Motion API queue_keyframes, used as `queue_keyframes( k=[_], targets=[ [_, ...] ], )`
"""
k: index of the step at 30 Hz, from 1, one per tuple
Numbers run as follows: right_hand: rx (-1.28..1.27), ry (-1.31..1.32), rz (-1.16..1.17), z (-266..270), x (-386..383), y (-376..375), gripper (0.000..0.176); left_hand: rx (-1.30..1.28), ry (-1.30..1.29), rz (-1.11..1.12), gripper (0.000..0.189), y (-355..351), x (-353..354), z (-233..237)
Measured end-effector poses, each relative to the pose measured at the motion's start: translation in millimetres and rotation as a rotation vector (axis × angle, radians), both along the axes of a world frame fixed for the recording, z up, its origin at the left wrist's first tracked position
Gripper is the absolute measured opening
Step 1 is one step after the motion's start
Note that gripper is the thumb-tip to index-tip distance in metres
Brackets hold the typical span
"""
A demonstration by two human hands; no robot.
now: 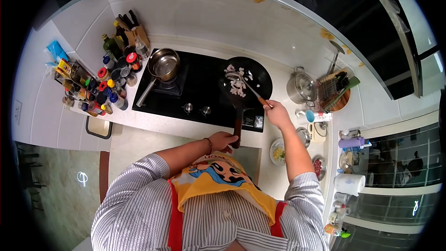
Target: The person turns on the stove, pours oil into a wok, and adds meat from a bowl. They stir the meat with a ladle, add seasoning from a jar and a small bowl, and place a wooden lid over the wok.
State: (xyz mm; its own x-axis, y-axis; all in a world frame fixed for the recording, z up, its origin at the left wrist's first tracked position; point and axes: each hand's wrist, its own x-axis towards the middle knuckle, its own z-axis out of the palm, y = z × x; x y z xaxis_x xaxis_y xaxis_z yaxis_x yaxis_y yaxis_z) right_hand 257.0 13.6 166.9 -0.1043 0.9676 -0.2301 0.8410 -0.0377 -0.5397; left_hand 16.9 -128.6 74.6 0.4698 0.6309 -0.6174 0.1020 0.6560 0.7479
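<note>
A black wok (262, 75) sits on the right side of the cooktop, its long brown handle pointing toward me. My left hand (221, 141) is closed at the end of that handle. With my right hand (277, 114) I grip the wooden handle of a metal ladle (253, 91). The ladle's rounded head rests in the wok among pale, pinkish-white chopped pieces (238, 87). The pieces lie loosely across the left and middle of the wok.
A steel saucepan (164, 64) stands on the left burner of the black cooktop (204, 81). Bottles and spice jars (111, 86) crowd the left. At right are a lidded pot (301, 87), a plate of chopped food (278, 152) and a bowl of reddish pieces (318, 167).
</note>
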Motion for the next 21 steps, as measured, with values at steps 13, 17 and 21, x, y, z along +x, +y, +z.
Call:
queue_keyframes(
  k=[13,17,21],
  targets=[
    [0.154,-0.44,0.098,52.0,18.0,1.2,0.031,-0.048,-0.005,0.026,0.055,0.6,1.0,-2.7],
    [0.153,-0.085,0.046,6.4,9.5,1.4,0.032,-0.068,-0.004,0.042,0.054,1.2,-1.8,-4.1],
    [0.125,-0.192,0.094,54.3,17.5,-13.4,0.028,-0.055,-0.02,0.014,0.052,1.1,-4.5,-1.3]
  ],
)
